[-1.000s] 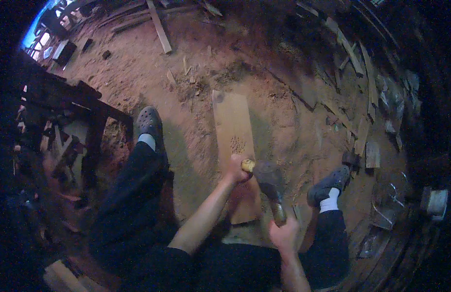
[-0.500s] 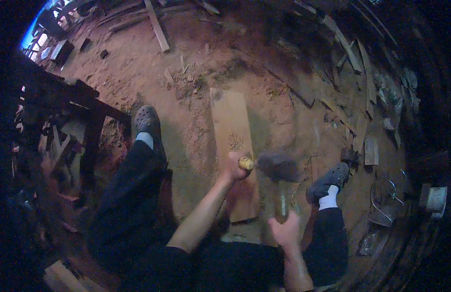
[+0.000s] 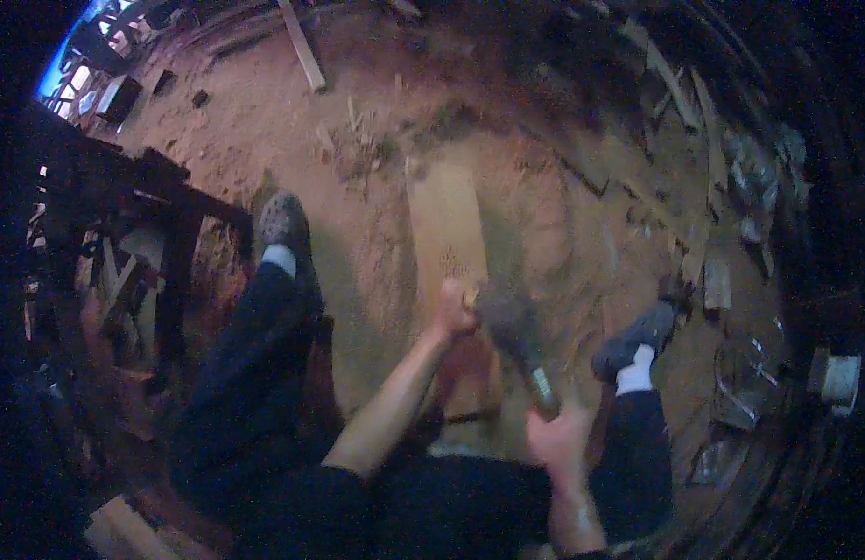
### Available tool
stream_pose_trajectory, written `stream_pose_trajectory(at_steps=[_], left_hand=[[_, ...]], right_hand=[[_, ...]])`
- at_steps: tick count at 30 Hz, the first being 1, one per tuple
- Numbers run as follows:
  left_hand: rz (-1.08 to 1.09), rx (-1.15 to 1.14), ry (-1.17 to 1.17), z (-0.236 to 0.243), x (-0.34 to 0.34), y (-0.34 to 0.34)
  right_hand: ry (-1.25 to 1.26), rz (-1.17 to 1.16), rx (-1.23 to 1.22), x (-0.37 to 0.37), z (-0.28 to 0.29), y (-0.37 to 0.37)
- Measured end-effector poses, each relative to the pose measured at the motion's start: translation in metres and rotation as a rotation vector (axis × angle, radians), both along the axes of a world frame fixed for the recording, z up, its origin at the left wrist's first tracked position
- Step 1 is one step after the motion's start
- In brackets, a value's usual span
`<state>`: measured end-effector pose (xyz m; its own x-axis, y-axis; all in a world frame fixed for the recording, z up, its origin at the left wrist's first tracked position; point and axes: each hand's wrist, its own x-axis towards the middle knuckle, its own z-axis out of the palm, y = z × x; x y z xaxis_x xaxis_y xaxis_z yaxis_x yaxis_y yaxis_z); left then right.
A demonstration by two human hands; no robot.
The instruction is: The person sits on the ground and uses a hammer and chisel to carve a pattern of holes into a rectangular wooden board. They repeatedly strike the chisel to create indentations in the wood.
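A long pale wooden board (image 3: 443, 210) lies on the dirt between my legs, with a patch of small dark marks (image 3: 456, 259) near its middle. My left hand (image 3: 454, 308) is closed around an upright chisel-like tool, whose yellow handle end (image 3: 471, 298) shows beside the fist. Its lower end is hidden behind the hand. In my right hand (image 3: 561, 437) I grip the handle of a dark-headed mallet (image 3: 509, 322). The mallet head is blurred and is right at the tool's handle end; whether they touch I cannot tell.
My shoes (image 3: 283, 220) stand on either side of the board. At the left is a dark wooden frame (image 3: 175, 201). Scrap wood strips (image 3: 302, 45) lie on the dirt, with clear plastic (image 3: 754, 182) and a white cylindrical object (image 3: 836, 381) at the right.
The mallet head has swung left from beside the tool to its handle end. My right hand has moved slightly right; the left stays on the tool over the board.
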<state>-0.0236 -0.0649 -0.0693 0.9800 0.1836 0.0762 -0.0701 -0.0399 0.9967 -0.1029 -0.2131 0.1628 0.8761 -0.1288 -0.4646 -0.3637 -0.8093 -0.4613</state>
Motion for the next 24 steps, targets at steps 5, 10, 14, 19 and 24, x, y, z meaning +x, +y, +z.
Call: stream_pose_trajectory(at_steps=[5,10,14,19,24], left_hand=[[-0.015,0.166,-0.08,0.03,-0.016,-0.01],[-0.029,0.353,-0.155,0.021,-0.011,-0.008],[0.037,0.091,-0.158,0.008,-0.002,-0.007],[-0.019,0.2,-0.091,0.032,-0.012,-0.003],[0.049,0.149,-0.254,0.031,-0.009,-0.009]], right_hand=[[-0.534,-0.139,0.322,-0.033,-0.001,-0.021],[-0.202,-0.112,0.121,-0.032,-0.066,-0.013],[-0.188,0.03,0.072,-0.031,-0.035,-0.018],[-0.37,-0.319,0.422,-0.031,-0.004,-0.015],[-0.375,0.013,-0.155,-0.038,-0.048,-0.008]])
